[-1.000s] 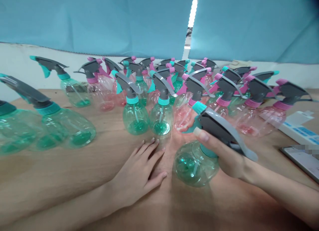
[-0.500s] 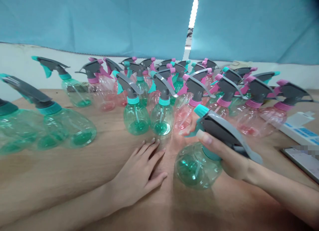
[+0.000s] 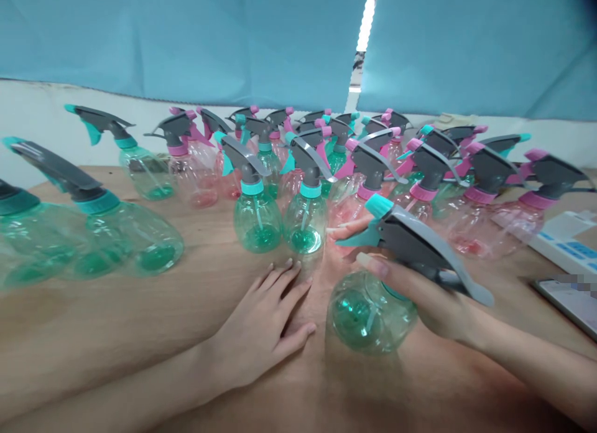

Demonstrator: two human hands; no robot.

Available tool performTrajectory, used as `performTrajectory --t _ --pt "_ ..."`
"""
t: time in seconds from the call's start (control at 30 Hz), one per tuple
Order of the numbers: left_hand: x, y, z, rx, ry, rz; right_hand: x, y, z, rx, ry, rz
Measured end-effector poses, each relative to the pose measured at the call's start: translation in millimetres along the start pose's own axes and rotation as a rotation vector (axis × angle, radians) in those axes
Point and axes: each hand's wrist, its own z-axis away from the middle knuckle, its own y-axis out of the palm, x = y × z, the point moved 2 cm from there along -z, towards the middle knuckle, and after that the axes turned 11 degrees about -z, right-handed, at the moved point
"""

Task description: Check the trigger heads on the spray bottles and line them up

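Two hands show in the head view. The right hand (image 3: 429, 296) is closed round the neck of a green bottle (image 3: 364, 311), just under its grey sprayer (image 3: 415, 243). The thumb lies along the near side and a finger stretches forward beneath the teal nozzle. The bottle is tilted, base toward the left hand and sprayer leaning right; whether the base touches the table (image 3: 116, 321) cannot be told.

The left hand (image 3: 261, 333) lies palm down on the table just left of the bottle. Its fingers are straight and loosely apart, holding nothing, and its thumb is near the bottle's base.

Just beyond its fingertips stands an upright green pair (image 3: 257, 221). Behind them are rows (image 3: 373, 172) of pink and green bottles. A phone (image 3: 571, 299) and a white strip (image 3: 564, 237) lie at the right edge.
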Motion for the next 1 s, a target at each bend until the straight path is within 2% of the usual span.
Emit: performTrajectory --t 0.67,1.0 --pt "-0.7 -0.9 -0.7 0.001 0.005 0.0 1.8 1.1 -0.3 0.041 -0.043 -0.014" --pt "-0.6 -0.7 0.0 0.007 -0.002 -0.005 1.0 -0.7 -0.8 0.015 -0.004 0.031"
